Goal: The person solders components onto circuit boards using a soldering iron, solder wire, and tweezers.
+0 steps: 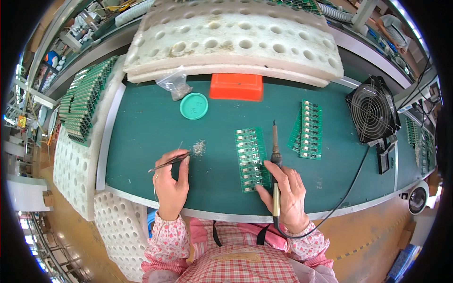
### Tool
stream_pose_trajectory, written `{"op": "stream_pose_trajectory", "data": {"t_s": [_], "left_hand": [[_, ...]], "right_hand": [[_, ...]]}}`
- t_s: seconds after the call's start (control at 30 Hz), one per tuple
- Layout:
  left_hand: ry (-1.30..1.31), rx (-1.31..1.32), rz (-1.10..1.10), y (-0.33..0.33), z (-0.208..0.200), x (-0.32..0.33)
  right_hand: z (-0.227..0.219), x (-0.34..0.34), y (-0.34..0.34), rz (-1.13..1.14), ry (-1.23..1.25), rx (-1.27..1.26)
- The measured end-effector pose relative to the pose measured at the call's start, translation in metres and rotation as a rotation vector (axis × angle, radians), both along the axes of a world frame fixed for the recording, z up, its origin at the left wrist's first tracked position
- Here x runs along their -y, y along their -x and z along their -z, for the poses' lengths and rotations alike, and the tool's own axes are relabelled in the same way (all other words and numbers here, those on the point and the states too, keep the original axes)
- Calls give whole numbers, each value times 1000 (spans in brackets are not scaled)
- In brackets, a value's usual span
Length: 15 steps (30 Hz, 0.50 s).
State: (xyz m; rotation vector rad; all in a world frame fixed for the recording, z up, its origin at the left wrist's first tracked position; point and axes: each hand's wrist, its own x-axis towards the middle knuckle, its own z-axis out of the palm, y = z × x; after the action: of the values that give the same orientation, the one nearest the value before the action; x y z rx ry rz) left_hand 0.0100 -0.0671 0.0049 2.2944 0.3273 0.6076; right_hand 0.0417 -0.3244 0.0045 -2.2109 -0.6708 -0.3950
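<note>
My left hand (171, 191) is closed on dark tweezers (165, 164), their tips beside a scattered pile of tiny pale components (199, 148). A thin wire also seems to run through that hand. In my right hand (291, 197) lies a soldering iron (276, 158), its tip pointing to the far side of the bench. The thumb and a fingertip of the same hand touch the right edge of a green circuit board panel (252, 160), which lies flat with a column of pale parts on it.
Two overlapping green panels (311, 129) lie right of the iron. Behind are a teal round lid (194, 106), a plastic bag (175, 85), a red box (236, 87) and white foam blocks (236, 28). A fan (373, 111) stands right; stacked boards (85, 101) on foam, left. The iron's cord (349, 188) curves right.
</note>
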Motion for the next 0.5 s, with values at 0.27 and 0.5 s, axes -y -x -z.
{"op": "stream_pose_trajectory", "data": {"t_s": [0.27,0.5], "left_hand": [[289,-11,85,-11,10,-2],[13,-95,322,5,10,18]], "right_hand": [[4,-4,-2,-56,203,-49],[2,1,-2,-83,263,-50]]}}
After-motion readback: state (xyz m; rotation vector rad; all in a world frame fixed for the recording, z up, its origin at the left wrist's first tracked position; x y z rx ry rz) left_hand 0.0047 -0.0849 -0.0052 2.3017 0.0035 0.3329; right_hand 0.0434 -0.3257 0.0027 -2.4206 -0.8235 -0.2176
